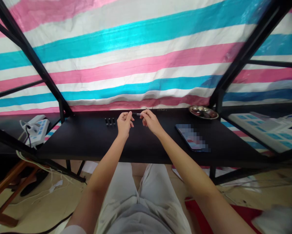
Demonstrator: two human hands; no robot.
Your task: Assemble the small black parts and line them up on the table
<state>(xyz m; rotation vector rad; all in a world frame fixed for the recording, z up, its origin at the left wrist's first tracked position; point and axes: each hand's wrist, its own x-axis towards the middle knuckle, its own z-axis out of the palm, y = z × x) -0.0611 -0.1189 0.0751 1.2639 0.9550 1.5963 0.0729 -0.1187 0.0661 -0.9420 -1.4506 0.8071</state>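
Head view: pinching a slim dark stick [137, 114] at both ends, just above the far part of the matte black table [87, 139]. Left hand [124, 123], fingers clamped on the stick's left end; right hand [149, 121], fingers clamped on its right end. Held level, long axis running left to right. Too small to tell the material. Just left of the left hand, three short dark pieces [110, 122] in a row. Off right, a flat glossy phone [192, 138] and a round, shiny metal dish [203, 112].
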